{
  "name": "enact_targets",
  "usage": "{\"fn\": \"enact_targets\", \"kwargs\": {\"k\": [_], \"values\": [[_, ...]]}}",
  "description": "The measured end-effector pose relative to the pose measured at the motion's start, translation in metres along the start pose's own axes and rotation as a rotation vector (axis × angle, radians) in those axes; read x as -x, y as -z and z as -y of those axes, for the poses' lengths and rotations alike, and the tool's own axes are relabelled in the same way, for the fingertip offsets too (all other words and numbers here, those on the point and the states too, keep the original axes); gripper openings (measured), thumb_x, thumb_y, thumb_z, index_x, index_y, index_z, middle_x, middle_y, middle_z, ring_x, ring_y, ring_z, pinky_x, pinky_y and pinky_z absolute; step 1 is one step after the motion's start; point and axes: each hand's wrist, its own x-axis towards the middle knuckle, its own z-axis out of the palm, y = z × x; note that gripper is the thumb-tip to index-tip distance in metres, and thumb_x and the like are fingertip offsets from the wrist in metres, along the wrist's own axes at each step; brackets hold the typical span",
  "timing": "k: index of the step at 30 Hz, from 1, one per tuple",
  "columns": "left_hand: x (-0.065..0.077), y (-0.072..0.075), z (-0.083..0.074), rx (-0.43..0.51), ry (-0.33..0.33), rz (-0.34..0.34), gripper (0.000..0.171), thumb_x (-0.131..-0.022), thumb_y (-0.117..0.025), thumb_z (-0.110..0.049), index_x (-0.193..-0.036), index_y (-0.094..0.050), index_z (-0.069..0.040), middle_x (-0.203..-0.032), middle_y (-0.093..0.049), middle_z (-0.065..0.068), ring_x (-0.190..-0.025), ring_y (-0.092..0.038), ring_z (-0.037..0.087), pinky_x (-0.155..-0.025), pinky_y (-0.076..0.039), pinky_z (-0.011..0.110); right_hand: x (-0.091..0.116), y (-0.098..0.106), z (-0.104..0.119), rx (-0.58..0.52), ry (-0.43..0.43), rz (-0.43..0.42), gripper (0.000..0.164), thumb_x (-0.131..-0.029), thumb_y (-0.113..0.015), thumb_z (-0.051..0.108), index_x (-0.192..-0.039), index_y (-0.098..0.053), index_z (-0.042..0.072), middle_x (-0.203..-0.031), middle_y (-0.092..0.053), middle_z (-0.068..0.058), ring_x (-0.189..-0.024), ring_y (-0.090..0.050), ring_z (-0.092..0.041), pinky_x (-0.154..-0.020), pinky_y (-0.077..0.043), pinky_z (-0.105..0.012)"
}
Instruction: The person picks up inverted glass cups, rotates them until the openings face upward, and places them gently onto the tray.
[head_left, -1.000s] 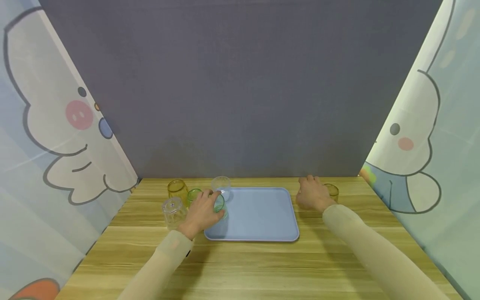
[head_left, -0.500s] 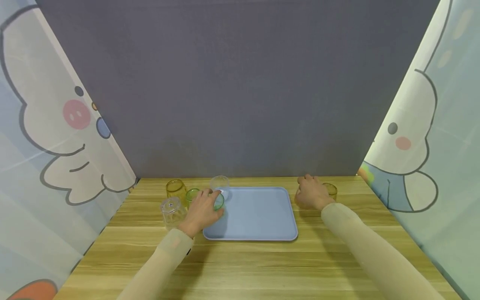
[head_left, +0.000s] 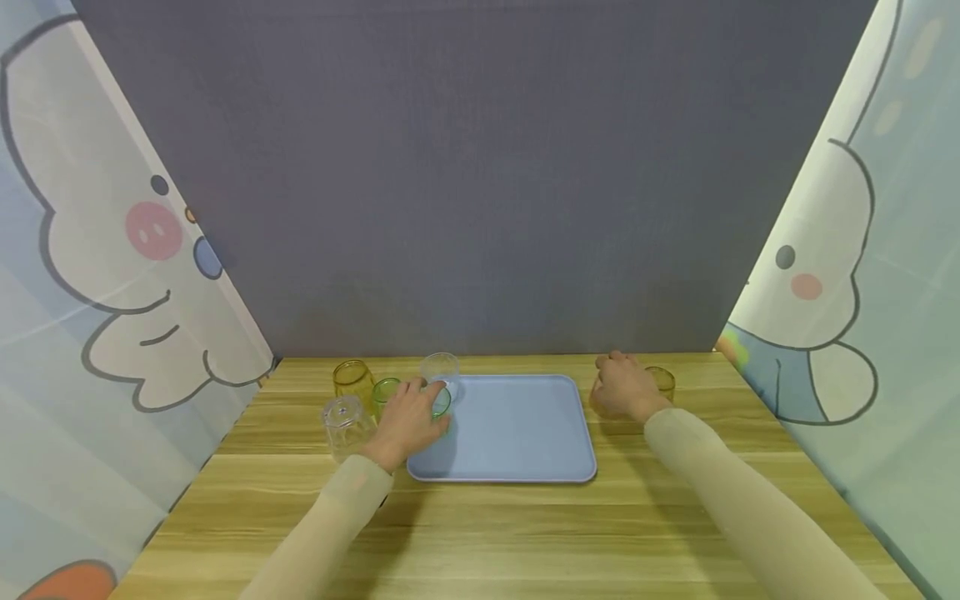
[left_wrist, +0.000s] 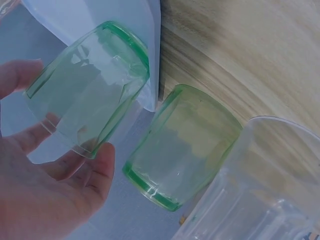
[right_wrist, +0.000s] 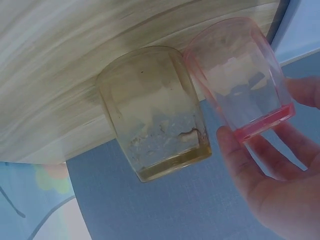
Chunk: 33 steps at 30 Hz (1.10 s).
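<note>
In the left wrist view, my left hand grips a green glass, thumb on one side and fingers on the other. That glass is upright at the left end of the blue tray, thick base down. A second green glass stands upside down just beside it, off the tray. My right hand holds a pink glass near its thick base, which faces up; its mouth is at the wooden table, right of the tray. An amber glass, also upside down, stands close against the pink one.
An upside-down clear glass and a yellow glass stand on the left of the wooden table. Another clear glass is at the tray's back left corner. A grey panel rises behind the table.
Both hands keep their holds at nearly the same places. The green glass in the left hand appears slightly lower against the tray than a second ago; the head view shifts slightly.
</note>
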Motion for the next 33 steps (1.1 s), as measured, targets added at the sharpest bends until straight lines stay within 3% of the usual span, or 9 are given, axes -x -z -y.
{"fn": "enact_targets", "kwargs": {"k": [6, 20, 33], "values": [[-0.0021, -0.0026, 0.0014, 0.001, 0.013, 0.005, 0.056, -0.093, -0.07, -0.032, -0.143, -0.056, -0.01, -0.139, -0.051, 0.026, -0.124, -0.049, 0.044, -0.1, -0.043, 0.061, -0.0019, -0.0011, 0.0015, -0.004, -0.011, 0.022, 0.046, -0.093, -0.046, 0.009, -0.136, -0.057, -0.007, -0.132, -0.054, -0.03, -0.126, -0.046, -0.057, -0.093, -0.047, -0.069], [-0.0081, -0.0032, 0.0012, 0.0, 0.022, 0.017, 0.057, -0.095, -0.07, -0.031, -0.145, -0.054, -0.01, -0.141, -0.049, 0.027, -0.127, -0.047, 0.045, -0.102, -0.041, 0.061, -0.0044, -0.0013, -0.0009, 0.008, -0.014, 0.001, 0.043, -0.09, -0.047, 0.009, -0.128, -0.062, -0.006, -0.124, -0.059, -0.028, -0.12, -0.051, -0.055, -0.093, -0.047, -0.066], [-0.0088, -0.0025, -0.0014, 0.0, 0.013, 0.013, 0.055, -0.093, -0.073, -0.029, -0.142, -0.056, -0.008, -0.137, -0.052, 0.03, -0.126, -0.048, 0.047, -0.098, -0.044, 0.062, -0.002, 0.0026, 0.0024, -0.003, -0.024, 0.015, 0.042, -0.091, -0.046, 0.008, -0.128, -0.062, -0.005, -0.126, -0.058, -0.027, -0.123, -0.048, -0.056, -0.092, -0.047, -0.068]]}}
